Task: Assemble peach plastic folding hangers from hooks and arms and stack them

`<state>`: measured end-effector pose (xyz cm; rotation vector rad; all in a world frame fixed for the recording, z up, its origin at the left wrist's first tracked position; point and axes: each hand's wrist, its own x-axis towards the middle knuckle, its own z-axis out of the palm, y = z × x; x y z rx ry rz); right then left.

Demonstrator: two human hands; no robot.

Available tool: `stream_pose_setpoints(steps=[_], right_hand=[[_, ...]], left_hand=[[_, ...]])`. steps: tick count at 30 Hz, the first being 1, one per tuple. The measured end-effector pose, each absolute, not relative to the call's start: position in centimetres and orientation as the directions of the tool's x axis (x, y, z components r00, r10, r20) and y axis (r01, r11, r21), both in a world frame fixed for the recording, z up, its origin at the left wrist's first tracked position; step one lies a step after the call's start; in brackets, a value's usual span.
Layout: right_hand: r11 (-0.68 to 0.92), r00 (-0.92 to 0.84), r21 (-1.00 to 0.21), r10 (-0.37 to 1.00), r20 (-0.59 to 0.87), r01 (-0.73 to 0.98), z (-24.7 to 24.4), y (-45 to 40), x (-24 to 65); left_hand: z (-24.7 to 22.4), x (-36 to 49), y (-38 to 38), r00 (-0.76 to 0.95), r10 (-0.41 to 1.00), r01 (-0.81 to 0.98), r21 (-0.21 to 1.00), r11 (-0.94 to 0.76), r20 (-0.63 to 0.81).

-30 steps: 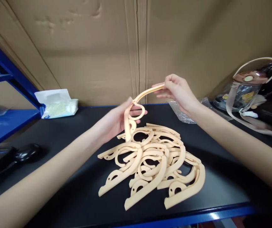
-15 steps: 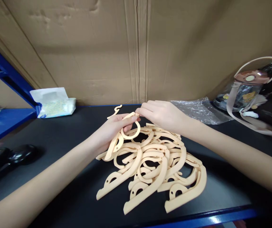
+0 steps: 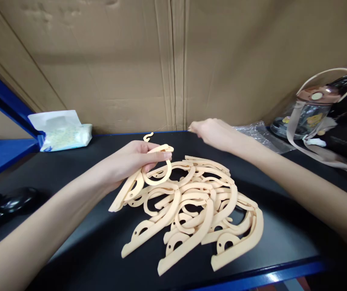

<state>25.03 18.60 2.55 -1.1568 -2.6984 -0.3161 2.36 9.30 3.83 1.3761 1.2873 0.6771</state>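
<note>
Cream plastic hanger-like parts [image 3: 191, 198] lie in an overlapping pile on the black table [image 3: 100, 246]. My left hand [image 3: 131, 161] pinches one such part [image 3: 158, 182] by its upper end, over the pile's left edge; its straight arm slants down to the left. Beyond the pile, near the cardboard, my right hand [image 3: 209, 131] hangs with its fingers pressed together, apart from the left. Whatever its fingertips hold, if anything, is too small to name. A small cream hook [image 3: 148, 137] lies behind my left hand.
A tissue pack [image 3: 66, 135] stands at the back left by a blue frame [image 3: 6, 97]. A strapped bottle [image 3: 315, 109] and clear plastic film [image 3: 261, 135] are at the back right. A black object [image 3: 18, 200] lies at the left. Cardboard [image 3: 115, 72] walls the back.
My right hand has moved away from the held part, to the right and slightly up. My left hand has shifted left with the part still in it.
</note>
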Motion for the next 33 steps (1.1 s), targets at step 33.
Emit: stream_pose_setpoints(steps=[33], right_hand=[[0.667,-0.617,-0.708,0.664,0.422,0.234,5.5,16.1,23.4]], left_hand=[[3.2,2.8,9.3,0.033,0.897,0.425,0.806,-0.412,0.441]])
